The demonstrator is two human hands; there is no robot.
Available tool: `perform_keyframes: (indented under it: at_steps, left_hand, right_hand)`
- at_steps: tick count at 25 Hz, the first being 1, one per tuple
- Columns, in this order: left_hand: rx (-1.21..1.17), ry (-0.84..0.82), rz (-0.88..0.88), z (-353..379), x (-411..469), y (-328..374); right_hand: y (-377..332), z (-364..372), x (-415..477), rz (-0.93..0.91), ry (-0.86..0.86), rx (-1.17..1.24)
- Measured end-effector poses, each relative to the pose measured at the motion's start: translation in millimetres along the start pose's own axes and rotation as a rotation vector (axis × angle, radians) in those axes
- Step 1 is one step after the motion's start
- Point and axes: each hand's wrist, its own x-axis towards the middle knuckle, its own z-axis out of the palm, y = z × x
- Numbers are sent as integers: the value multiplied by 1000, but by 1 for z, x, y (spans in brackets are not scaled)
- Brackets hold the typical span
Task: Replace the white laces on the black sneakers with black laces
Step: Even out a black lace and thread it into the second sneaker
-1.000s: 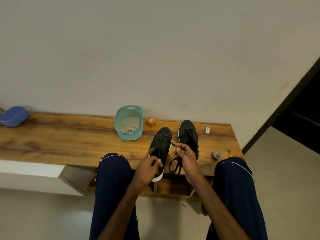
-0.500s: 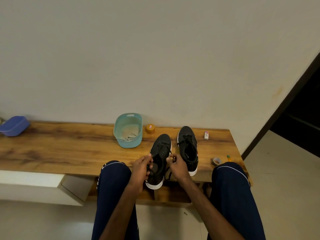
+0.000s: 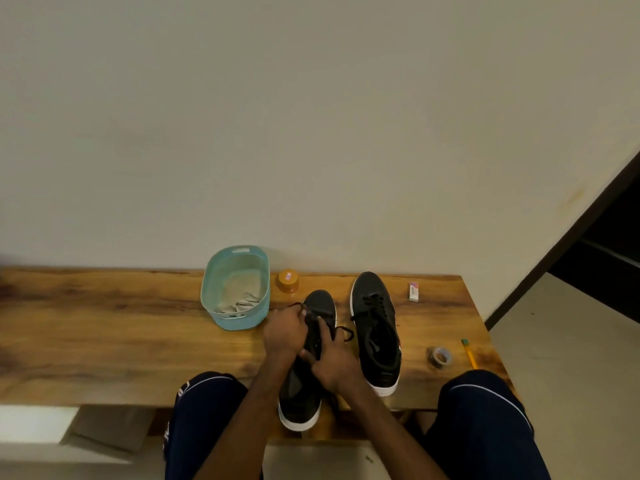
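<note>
Two black sneakers with white soles stand on the wooden bench (image 3: 104,334). The right sneaker (image 3: 375,330) carries black laces. The left sneaker (image 3: 308,368) lies under both my hands, its heel hanging over the front edge. My left hand (image 3: 284,332) pinches an end of the black lace (image 3: 343,332) near the shoe's toe end. My right hand (image 3: 334,363) rests on the shoe's middle with its forefinger stretched forward; a loop of lace shows just right of it. White laces (image 3: 242,304) lie in the teal basket (image 3: 211,299).
Behind the left sneaker stands a small orange jar (image 3: 288,280). A white eraser (image 3: 413,292) lies at the back right, a tape roll (image 3: 440,357) and a pencil (image 3: 469,353) near the right end. My knees (image 3: 204,410) are at the front edge.
Both hands have moved forward over the left sneaker. The left hand went from the shoe's side to its toe end. The right hand came onto the shoe's middle.
</note>
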Motion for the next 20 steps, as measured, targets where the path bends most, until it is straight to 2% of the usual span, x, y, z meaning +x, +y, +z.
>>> perform_keyframes:
  at_steps: [2,6,11,14,18,20]
  left_hand:
    - [240,-3,60,18,6,-4]
    - [326,-2,8,27,14,-6]
    - [318,-11,-99,17,12,-17]
    - [158,-109,-175,19,6,-34]
    - [-488,-261,-355,2,-10,-33]
    - [-607,-336,-397,-12,-21,-29]
  right_hand:
    - [6,4,-1,-60,39,19]
    - [27,14,-2,-77,85,88]
    - [30,17,-1,-48,75,-35]
    - [24,17,0,-51,65,-134]
    - [19,19,-3,-33,99,-162]
    - [19,18,-5,-28,112,-164]
